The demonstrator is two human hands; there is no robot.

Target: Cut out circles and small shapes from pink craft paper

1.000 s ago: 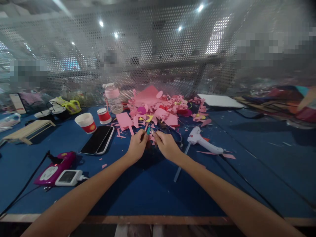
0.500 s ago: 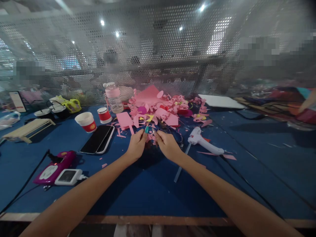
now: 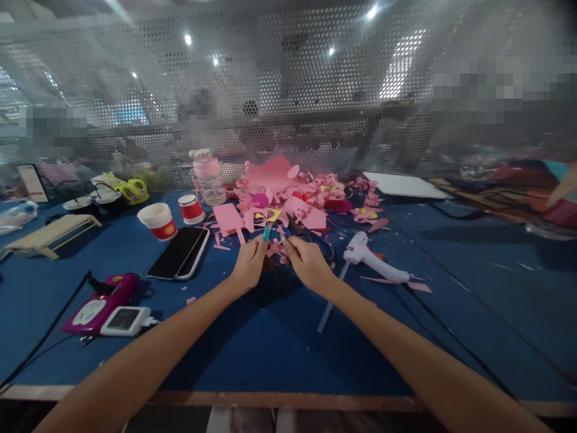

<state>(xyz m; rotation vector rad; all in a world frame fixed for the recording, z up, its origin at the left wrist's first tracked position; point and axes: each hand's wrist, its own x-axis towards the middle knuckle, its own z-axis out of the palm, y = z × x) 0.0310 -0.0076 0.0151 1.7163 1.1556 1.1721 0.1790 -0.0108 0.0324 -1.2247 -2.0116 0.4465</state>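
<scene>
Both of my hands meet over the blue table [image 3: 270,349] just in front of a heap of pink paper scraps [image 3: 288,195]. My left hand [image 3: 249,264] pinches a small teal stick-like piece [image 3: 266,232] that points up from its fingertips. My right hand [image 3: 308,263] is closed on a small pink piece [image 3: 283,248] right beside it; what exactly it grips is too small to tell. Dark scissors [image 3: 311,237] lie just behind my right hand.
A white glue gun [image 3: 372,258] lies to the right, a clear glue stick [image 3: 331,300] near it. Two stacked phones [image 3: 179,253], paper cups [image 3: 157,221], a pink bottle [image 3: 207,177] and a magenta device [image 3: 99,304] are on the left. A perforated metal screen stands behind.
The teal piece in my left hand has tipped more upright and risen slightly. Both hands stay together at the same spot.
</scene>
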